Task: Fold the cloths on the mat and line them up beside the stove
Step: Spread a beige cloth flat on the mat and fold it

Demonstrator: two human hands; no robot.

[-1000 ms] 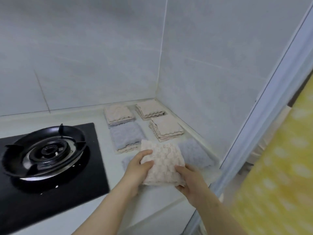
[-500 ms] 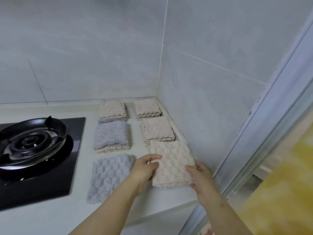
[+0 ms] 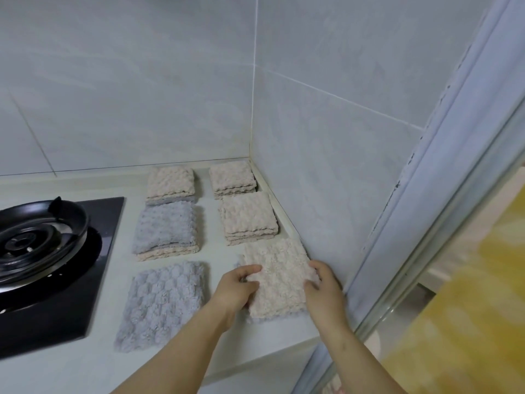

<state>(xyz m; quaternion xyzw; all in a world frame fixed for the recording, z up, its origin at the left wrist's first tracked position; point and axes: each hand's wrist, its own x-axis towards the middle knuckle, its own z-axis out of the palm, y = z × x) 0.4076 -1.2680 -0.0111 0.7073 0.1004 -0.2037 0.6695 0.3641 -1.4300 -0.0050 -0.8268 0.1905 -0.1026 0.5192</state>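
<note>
Nearby, a grey cloth lies flat on the counter beside the stove. Right of it the beige cloth rests on the counter, hemmed in by the tiled wall. Behind, four folded piles run back to the corner in two rows. The left hand pinches the beige cloth's left edge, and the right hand curls its fingers over the right edge.

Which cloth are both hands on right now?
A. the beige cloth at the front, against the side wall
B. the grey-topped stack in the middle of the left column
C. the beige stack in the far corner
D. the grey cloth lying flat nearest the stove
A: the left hand and the right hand hold the two side edges of the beige cloth, which lies by the side wall.
</note>
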